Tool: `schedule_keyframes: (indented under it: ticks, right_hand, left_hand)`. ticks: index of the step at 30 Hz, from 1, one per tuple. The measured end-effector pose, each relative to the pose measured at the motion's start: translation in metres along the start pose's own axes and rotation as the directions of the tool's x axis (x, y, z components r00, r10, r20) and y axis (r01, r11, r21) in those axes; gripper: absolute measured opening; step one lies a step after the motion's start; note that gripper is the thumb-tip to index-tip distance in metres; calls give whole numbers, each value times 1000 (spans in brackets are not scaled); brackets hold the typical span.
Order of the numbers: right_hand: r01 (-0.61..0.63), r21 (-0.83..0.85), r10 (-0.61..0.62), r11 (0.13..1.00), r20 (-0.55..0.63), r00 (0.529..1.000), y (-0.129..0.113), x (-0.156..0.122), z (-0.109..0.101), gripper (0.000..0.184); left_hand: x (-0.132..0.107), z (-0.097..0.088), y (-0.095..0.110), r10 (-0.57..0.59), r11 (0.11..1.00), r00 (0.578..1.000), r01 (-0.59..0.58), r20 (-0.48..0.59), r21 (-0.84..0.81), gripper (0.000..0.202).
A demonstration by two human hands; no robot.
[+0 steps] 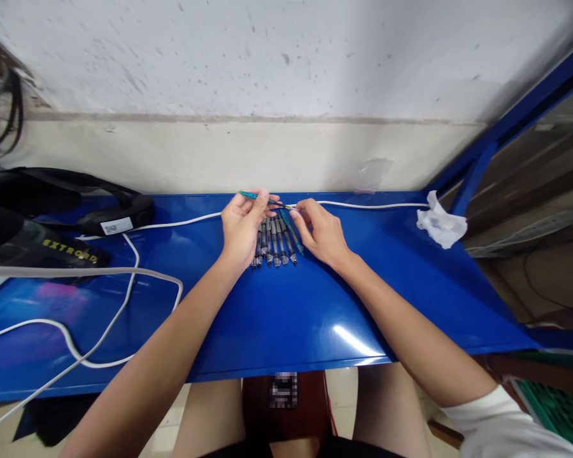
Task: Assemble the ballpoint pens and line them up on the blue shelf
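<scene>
A loose white sleeve (506,423) covers part of the right arm (401,312); black shorts (348,449) leave 2 thighs (217,413) bare.

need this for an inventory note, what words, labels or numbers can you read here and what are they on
"EXTRORD": yellow letters, black item at left; last letter uncertain.
White code label on black strapped gear: print too small.
Pixelated patch below table: unreadable.
Pens: no legible print.
</scene>
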State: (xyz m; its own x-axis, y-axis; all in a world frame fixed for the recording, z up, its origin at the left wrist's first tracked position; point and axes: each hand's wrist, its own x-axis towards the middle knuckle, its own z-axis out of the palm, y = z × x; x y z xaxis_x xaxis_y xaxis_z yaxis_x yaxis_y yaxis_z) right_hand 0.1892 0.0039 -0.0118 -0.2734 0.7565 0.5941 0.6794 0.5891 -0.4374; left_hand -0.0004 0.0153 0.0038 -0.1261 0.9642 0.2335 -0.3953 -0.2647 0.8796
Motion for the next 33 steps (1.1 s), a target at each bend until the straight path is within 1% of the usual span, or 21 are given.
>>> schedule_keyframes:
  ticks: [2,4,9,14,21,28,33]
  right_hand:
    - [26,-1,-26,1000,3,1000,0,1,0,33]
    - [31,9,-31,999,-7,999,1,2,-1,35]
    - [-17,39,18,999,-50,999,3,1,0,32]
    - [-76,70,81,995,-65,995,3,1,0,28]
    - [-108,82,114,991,-66,991,1,1,-2,26]
    - [-60,68,62,996,-26,998,3,-1,1,24]
    - [-36,46,36,998,-4,999,4,-2,3,30]
  left_hand:
    - [0,0,0,-8,1000,1000,8,5,4,30]
    - [0,0,1,-11,1000,1000,11,3,-8,30]
    - [2,-3,3,-1,999,999,-1,-45,-49,30]
    - [5,-6,3,14,998,996,-19,-87,-55,30]
    - [5,-6,2,19,999,996,-23,-90,-47,30]
    - [5,-6,2,16,999,996,-19,-87,-33,33]
    - [5,-6,2,-2,1000,998,0,-62,-26,32]
